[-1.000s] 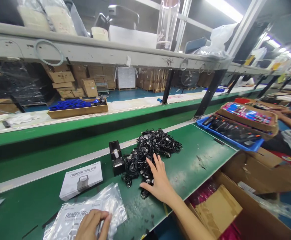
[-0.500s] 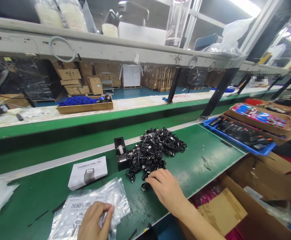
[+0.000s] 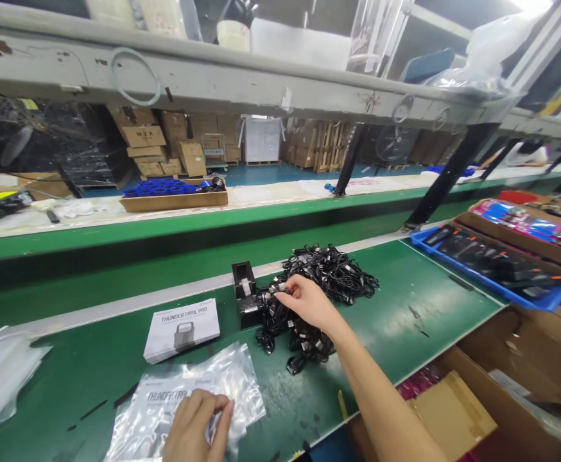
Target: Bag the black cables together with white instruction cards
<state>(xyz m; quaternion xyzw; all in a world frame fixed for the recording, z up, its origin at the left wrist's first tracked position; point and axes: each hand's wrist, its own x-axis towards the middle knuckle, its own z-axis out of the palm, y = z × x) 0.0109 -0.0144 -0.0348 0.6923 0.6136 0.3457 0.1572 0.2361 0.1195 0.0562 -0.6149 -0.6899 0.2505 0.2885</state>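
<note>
My left hand (image 3: 198,425) rests on a clear plastic bag (image 3: 246,378), thumb and forefinger pinched together at its film. Inside the bag lies a printed sheet (image 3: 158,404) reading THUNDER TRAIL. Over a heap of coiled black cables (image 3: 331,269) is my right hand (image 3: 307,300), its thumb and fingers closed on a cable (image 3: 282,289) at the heap's left side. Much of that cable is hidden by the fingers and the heap. Left of the heap stands a black tape dispenser (image 3: 246,295). A stack of white printed leaflets (image 3: 181,330) lies behind the bag.
White plastic bags (image 3: 4,378) lie at the far left. On the right, a blue tray (image 3: 492,279) holds black devices, beside a carton of colourful packets (image 3: 526,224). Open cardboard boxes (image 3: 526,359) stand below the bench edge. A shelf beam (image 3: 242,80) crosses overhead.
My right hand has moved from the heap's near edge up and back onto its left-middle, closing on a cable. My left hand stays on the bag. The view has shifted slightly.
</note>
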